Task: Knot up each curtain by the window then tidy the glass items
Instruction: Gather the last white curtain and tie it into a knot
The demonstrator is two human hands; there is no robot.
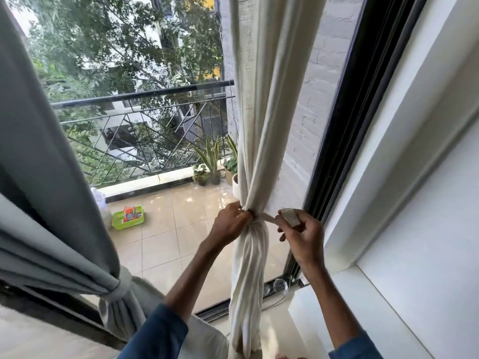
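Observation:
A cream curtain [261, 104] hangs in front of the window, gathered into a narrow bundle at its middle. A cream tie band [267, 217] runs around the gathered part. My left hand [230, 221] grips the bundle at the band on its left side. My right hand [303, 234] pinches the band's free end to the right of the curtain and pulls it taut. A grey curtain [44, 177] on the left is bound with a grey tie [121, 286]. Clear glass items [278, 285] lie on the floor by the window track, partly hidden.
The black window frame [350, 130] stands right of the cream curtain, with a white wall and ledge [363, 301] beyond. Outside the glass are a tiled balcony, a green basket [128, 217], potted plants [212, 164] and a black railing [145, 99].

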